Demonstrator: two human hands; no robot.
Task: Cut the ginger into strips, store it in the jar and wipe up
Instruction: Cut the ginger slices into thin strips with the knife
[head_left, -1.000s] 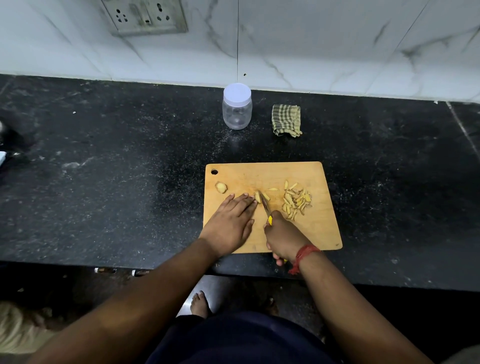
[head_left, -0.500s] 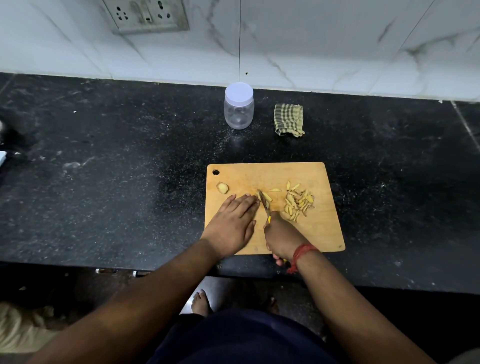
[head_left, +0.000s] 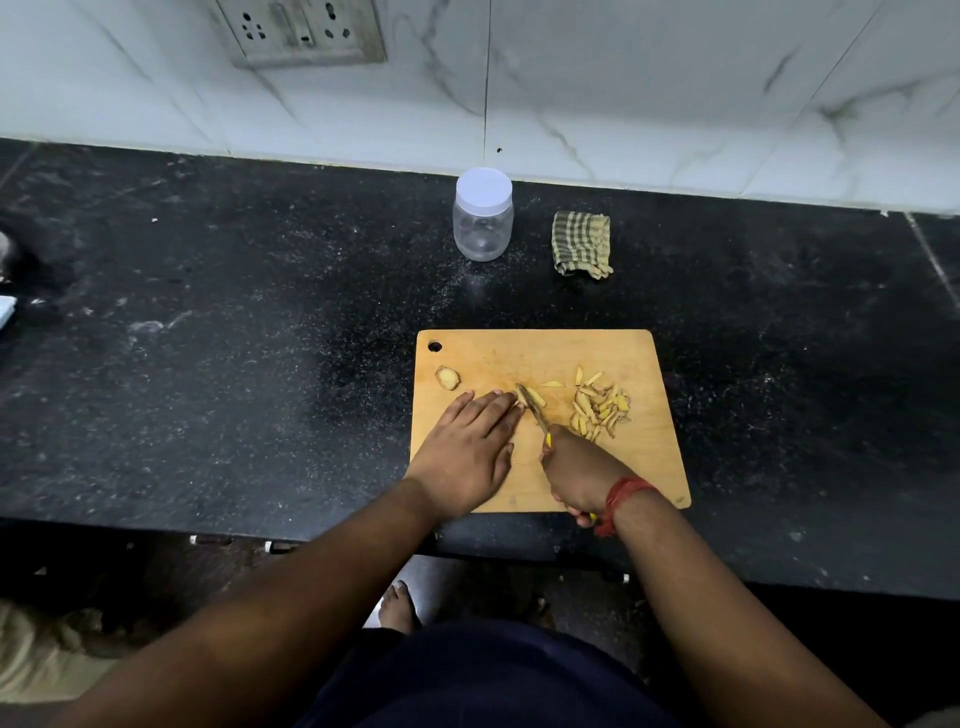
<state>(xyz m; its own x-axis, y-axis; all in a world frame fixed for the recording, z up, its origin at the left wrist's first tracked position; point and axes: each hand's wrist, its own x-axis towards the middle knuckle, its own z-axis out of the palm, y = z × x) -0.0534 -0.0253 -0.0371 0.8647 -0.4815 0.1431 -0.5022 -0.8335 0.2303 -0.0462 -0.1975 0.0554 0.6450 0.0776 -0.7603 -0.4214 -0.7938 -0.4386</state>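
A wooden cutting board (head_left: 644, 467) lies on the black counter. My left hand (head_left: 470, 449) lies flat on the board, its straight fingertips pressing a small ginger piece (head_left: 519, 399). My right hand (head_left: 579, 475) grips a yellow-handled knife (head_left: 535, 413), whose blade meets that ginger piece. A pile of cut ginger strips (head_left: 600, 408) lies to the right of the blade. One uncut ginger chunk (head_left: 448, 377) sits near the board's left edge. A clear jar (head_left: 483, 218) with a white lid stands behind the board, and a folded checked cloth (head_left: 581, 243) lies to its right.
The black stone counter (head_left: 234, 338) runs wide to both sides, with its front edge just below the board. A white marble wall with a socket plate (head_left: 301, 31) stands behind. Small objects sit at the far left edge (head_left: 5, 312).
The knife blade has worked slightly along the ginger piece under my left fingertips. Both hands keep nearly the same places on the board.
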